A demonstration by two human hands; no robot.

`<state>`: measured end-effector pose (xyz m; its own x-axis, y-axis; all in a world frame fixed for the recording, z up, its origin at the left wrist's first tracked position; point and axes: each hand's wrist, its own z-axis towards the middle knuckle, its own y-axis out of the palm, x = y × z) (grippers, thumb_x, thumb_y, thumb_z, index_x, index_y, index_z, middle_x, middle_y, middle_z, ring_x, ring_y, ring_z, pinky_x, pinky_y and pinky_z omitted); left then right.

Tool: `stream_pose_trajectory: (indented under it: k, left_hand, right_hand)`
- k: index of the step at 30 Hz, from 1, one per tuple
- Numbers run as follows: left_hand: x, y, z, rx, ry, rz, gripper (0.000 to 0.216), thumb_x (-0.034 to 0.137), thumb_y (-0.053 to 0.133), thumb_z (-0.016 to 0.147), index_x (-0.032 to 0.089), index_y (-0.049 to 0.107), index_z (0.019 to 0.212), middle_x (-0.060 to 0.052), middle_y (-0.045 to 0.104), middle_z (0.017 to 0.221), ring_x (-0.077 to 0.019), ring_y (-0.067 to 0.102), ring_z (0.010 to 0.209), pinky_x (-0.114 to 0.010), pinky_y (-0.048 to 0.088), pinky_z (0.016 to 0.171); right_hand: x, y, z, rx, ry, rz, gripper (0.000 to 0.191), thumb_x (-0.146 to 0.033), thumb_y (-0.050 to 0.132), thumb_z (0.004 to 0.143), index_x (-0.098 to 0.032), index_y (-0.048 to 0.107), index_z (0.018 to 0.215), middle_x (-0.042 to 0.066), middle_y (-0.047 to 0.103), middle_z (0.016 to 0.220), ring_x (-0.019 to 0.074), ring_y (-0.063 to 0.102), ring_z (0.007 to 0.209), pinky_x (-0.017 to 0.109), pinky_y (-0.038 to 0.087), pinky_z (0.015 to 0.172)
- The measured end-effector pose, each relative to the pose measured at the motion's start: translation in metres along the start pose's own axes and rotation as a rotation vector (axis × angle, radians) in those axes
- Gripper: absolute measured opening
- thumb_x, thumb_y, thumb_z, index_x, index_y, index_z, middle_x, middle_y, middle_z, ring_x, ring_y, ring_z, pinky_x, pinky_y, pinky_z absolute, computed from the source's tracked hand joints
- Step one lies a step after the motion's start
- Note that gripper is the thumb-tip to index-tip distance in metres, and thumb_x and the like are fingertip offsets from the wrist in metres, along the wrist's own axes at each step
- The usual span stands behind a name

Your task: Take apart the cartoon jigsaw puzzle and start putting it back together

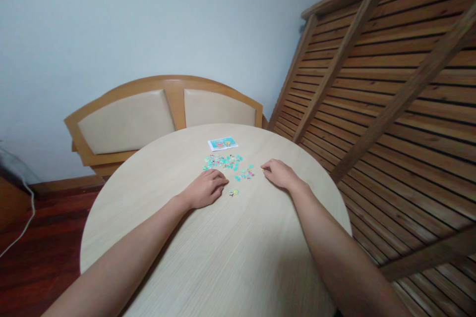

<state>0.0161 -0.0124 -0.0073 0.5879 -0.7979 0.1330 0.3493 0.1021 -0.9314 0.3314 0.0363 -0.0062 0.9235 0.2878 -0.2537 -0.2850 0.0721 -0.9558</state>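
Note:
My left hand lies flat on the table, fingers loosely stretched, beside a small joined cluster of yellow jigsaw puzzle pieces. Just beyond its fingers spreads a heap of mostly teal loose puzzle pieces. A smaller scatter of teal and pink pieces lies between the two hands. On the right, my right hand pinches a small yellowish puzzle piece at the tabletop; the fingers hide most of it. Behind the heap is a teal picture sheet with a pink and a yellow cartoon figure.
The round pale wooden table fills the middle. A wooden headboard with cream panels stands behind it against the wall. Slatted wooden boards lean close along the right side. A white cable hangs at the left.

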Motion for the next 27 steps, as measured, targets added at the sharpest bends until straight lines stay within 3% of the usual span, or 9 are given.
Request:
stream_pose_trajectory:
  k: [9, 13, 18, 27]
  left_hand:
    - [0.000, 0.003, 0.001, 0.022, 0.070, -0.038, 0.033, 0.016, 0.047, 0.094, 0.019, 0.066, 0.121, -0.011, 0.065, 0.111, -0.0234, 0.059, 0.107, -0.039, 0.047, 0.098]
    - [0.000, 0.003, 0.001, 0.027, 0.085, -0.045, 0.032, 0.017, 0.046, 0.096, 0.019, 0.065, 0.121, -0.011, 0.065, 0.113, -0.0228, 0.059, 0.109, -0.039, 0.046, 0.100]
    - [0.000, 0.003, 0.002, 0.017, 0.096, -0.043, 0.030, 0.017, 0.047, 0.096, 0.019, 0.066, 0.118, -0.010, 0.066, 0.113, -0.0224, 0.060, 0.108, -0.039, 0.046, 0.100]
    - [0.001, 0.002, 0.001, 0.021, 0.093, -0.043, 0.029, 0.018, 0.047, 0.096, 0.019, 0.066, 0.118, -0.010, 0.066, 0.114, -0.0223, 0.060, 0.109, -0.039, 0.046, 0.100]
  right_hand:
    - [-0.027, -0.015, -0.014, -0.324, -0.197, 0.371, 0.023, -0.028, 0.063, 0.076, -0.017, 0.080, 0.088, 0.003, 0.077, 0.083, 0.0187, 0.066, 0.073, 0.025, 0.044, 0.062]
    - [-0.038, -0.014, -0.016, -0.373, -0.262, 0.454, 0.025, -0.025, 0.060, 0.076, -0.015, 0.079, 0.090, 0.004, 0.075, 0.081, 0.0172, 0.064, 0.073, 0.025, 0.043, 0.064]
    - [-0.040, -0.016, -0.018, -0.402, -0.169, 0.468, 0.030, -0.025, 0.067, 0.069, -0.015, 0.076, 0.095, 0.003, 0.071, 0.079, 0.0152, 0.059, 0.068, 0.024, 0.042, 0.060]
    - [-0.055, -0.026, -0.023, -0.428, -0.153, 0.345, 0.021, -0.021, 0.067, 0.066, -0.015, 0.075, 0.083, 0.002, 0.068, 0.075, 0.0150, 0.057, 0.067, 0.024, 0.040, 0.059]
